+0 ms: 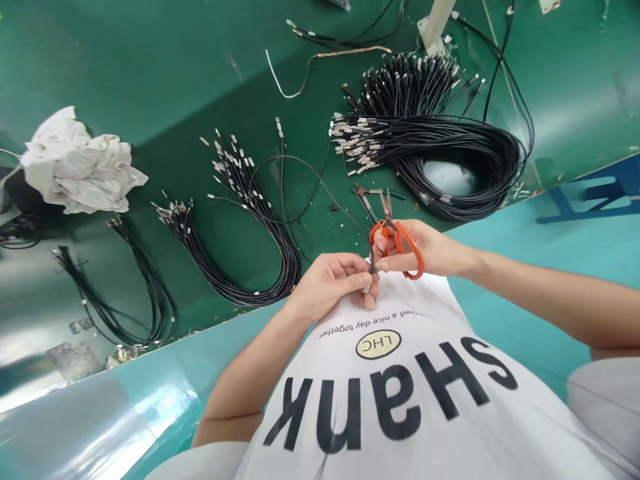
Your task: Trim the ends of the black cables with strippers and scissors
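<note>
My left hand (337, 283) pinches the end of a thin black cable (345, 208), close to my shirt front. My right hand (417, 248) has orange-handled scissors (415, 250) hooked on its fingers, blades pointing away from me. Its thumb and fingertip also touch the cable just above my left fingertips. From there the cable loops back over the green table. The cable's very end is mostly covered by my fingers; a small pale piece shows below them. A pair of cutting pliers (369, 203) lies on the table just beyond the scissors.
A large coiled bundle of black cables (480, 167) with silver connectors lies at the right. Left of centre are a curved cable bundle (270, 247) and a smaller bundle (145, 313). A crumpled white cloth (83, 163) sits far left. A post (435, 30) stands at the back.
</note>
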A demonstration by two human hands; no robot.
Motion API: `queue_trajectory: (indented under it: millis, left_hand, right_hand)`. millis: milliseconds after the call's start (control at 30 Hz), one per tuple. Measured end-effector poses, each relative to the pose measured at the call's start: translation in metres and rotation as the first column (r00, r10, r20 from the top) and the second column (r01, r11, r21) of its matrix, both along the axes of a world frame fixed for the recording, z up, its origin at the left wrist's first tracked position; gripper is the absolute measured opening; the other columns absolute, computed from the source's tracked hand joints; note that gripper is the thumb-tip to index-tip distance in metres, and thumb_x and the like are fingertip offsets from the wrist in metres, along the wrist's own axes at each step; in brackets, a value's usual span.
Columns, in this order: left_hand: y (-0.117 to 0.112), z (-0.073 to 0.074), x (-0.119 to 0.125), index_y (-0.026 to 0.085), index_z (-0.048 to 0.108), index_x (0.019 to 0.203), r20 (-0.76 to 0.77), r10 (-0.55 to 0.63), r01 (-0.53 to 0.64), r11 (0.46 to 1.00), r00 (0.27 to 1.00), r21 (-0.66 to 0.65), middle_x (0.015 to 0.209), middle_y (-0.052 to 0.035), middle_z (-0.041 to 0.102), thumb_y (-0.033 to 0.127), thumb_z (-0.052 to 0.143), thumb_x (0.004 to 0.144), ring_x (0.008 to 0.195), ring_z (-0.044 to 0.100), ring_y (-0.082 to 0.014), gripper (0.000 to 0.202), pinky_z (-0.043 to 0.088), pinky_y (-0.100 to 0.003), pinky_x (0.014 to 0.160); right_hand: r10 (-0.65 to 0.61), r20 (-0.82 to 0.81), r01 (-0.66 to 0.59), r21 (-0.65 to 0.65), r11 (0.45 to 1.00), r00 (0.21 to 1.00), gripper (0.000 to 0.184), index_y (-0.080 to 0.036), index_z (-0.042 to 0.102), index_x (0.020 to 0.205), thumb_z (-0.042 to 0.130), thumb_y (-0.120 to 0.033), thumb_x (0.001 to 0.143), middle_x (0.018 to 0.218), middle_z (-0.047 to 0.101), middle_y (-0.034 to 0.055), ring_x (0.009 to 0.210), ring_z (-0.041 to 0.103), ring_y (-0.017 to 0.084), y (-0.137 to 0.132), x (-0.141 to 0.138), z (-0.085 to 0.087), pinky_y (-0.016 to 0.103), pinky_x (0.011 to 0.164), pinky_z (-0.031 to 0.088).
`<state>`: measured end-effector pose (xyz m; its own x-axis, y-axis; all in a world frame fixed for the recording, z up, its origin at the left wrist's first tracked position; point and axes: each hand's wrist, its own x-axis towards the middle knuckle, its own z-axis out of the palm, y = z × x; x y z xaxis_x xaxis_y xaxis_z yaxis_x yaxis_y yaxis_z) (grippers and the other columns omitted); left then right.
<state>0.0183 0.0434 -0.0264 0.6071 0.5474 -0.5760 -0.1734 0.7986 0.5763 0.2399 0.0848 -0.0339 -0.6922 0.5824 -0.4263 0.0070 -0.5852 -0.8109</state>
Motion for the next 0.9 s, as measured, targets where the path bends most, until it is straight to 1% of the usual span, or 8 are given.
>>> queue_trajectory:
  millis: [67, 167, 300, 400, 467, 567, 767, 900]
  left_hand:
    - [0.000, 0.003, 0.000, 0.013, 0.064, 0.087, -0.087, 0.044, -0.040, 0.998, 0.995, 0.049, 0.079, -0.0063, 0.074, 0.027, 0.073, 0.087, 0.063, 0.071, -0.0165, 0.017, 0.057, -0.029, 0.065]
    - [0.003, 0.011, 0.001, 0.012, 0.066, 0.088, -0.231, 0.116, -0.088, 0.988, 0.966, 0.126, 0.080, -0.0065, 0.075, 0.028, 0.074, 0.086, 0.067, 0.072, -0.0175, 0.018, 0.059, -0.031, 0.070]
    - [0.003, 0.021, 0.007, 0.014, 0.066, 0.088, -0.317, 0.183, -0.136, 0.977, 0.931, 0.164, 0.079, -0.0048, 0.075, 0.026, 0.080, 0.079, 0.070, 0.073, -0.0175, 0.021, 0.061, -0.031, 0.074]
    - [0.000, 0.025, 0.010, 0.014, 0.066, 0.090, -0.350, 0.213, -0.155, 0.970, 0.912, 0.186, 0.081, -0.0042, 0.075, 0.027, 0.082, 0.077, 0.074, 0.074, -0.0179, 0.023, 0.062, -0.032, 0.075]
    - [-0.002, 0.025, 0.011, 0.015, 0.067, 0.091, -0.370, 0.223, -0.146, 0.964, 0.902, 0.224, 0.082, -0.0038, 0.074, 0.028, 0.080, 0.079, 0.076, 0.073, -0.0180, 0.023, 0.063, -0.033, 0.076]
    - [-0.003, 0.024, 0.012, 0.016, 0.067, 0.090, -0.402, 0.232, -0.105, 0.944, 0.886, 0.313, 0.081, -0.0019, 0.072, 0.028, 0.078, 0.080, 0.076, 0.072, -0.0164, 0.019, 0.061, -0.031, 0.076]
    - [-0.001, 0.026, 0.014, 0.017, 0.067, 0.083, -0.489, 0.222, -0.012, 0.918, 0.844, 0.396, 0.078, -0.0004, 0.070, 0.023, 0.074, 0.081, 0.072, 0.067, -0.0133, 0.010, 0.054, -0.024, 0.067]
    - [-0.002, 0.026, 0.015, 0.017, 0.066, 0.082, -0.505, 0.241, -0.010, 0.909, 0.828, 0.417, 0.077, 0.0001, 0.069, 0.018, 0.071, 0.081, 0.068, 0.066, -0.0126, 0.005, 0.052, -0.024, 0.063]
  right_hand:
    - [-0.072, 0.101, 0.056, 0.147, 0.987, 0.992, 0.029, -0.022, 0.053, 0.089, 0.080, -0.025, 0.080, 0.085, 0.066, -0.0010, 0.075, 0.060, 0.016, -0.004, -0.002, 0.006, 0.029, 0.065, 0.049]
    - [-0.196, 0.201, 0.103, 0.395, 0.913, 0.960, 0.025, -0.023, 0.052, 0.089, 0.077, -0.023, 0.083, 0.087, 0.068, -0.0011, 0.079, 0.061, 0.016, -0.011, -0.005, 0.017, 0.033, 0.078, 0.050]
    - [-0.277, 0.255, 0.110, 0.521, 0.846, 0.926, 0.023, -0.024, 0.050, 0.091, 0.073, -0.025, 0.087, 0.096, 0.070, 0.0018, 0.082, 0.063, 0.019, -0.018, -0.009, 0.025, 0.036, 0.080, 0.050]
    - [-0.291, 0.337, 0.036, 0.598, 0.801, 0.896, 0.023, -0.024, 0.050, 0.092, 0.072, -0.026, 0.086, 0.097, 0.071, 0.0031, 0.082, 0.064, 0.020, -0.020, -0.012, 0.026, 0.036, 0.077, 0.049]
    - [-0.313, 0.376, -0.032, 0.682, 0.731, 0.872, 0.023, -0.024, 0.049, 0.092, 0.072, -0.024, 0.085, 0.094, 0.072, 0.0018, 0.079, 0.065, 0.020, -0.020, -0.014, 0.026, 0.036, 0.078, 0.048]
    - [-0.333, 0.397, -0.146, 0.801, 0.580, 0.855, 0.023, -0.024, 0.051, 0.096, 0.066, -0.015, 0.081, 0.090, 0.074, -0.0011, 0.076, 0.065, 0.019, -0.021, -0.014, 0.026, 0.037, 0.082, 0.046]
    - [-0.329, 0.413, -0.260, 0.870, 0.419, 0.849, 0.024, -0.023, 0.052, 0.094, 0.056, -0.007, 0.077, 0.083, 0.074, -0.0015, 0.071, 0.067, 0.018, -0.021, -0.015, 0.028, 0.035, 0.081, 0.043]
    - [-0.327, 0.467, -0.314, 0.850, 0.423, 0.822, 0.018, -0.023, 0.052, 0.092, 0.058, -0.012, 0.079, 0.083, 0.075, 0.0001, 0.067, 0.063, 0.019, -0.020, -0.017, 0.031, 0.035, 0.078, 0.043]
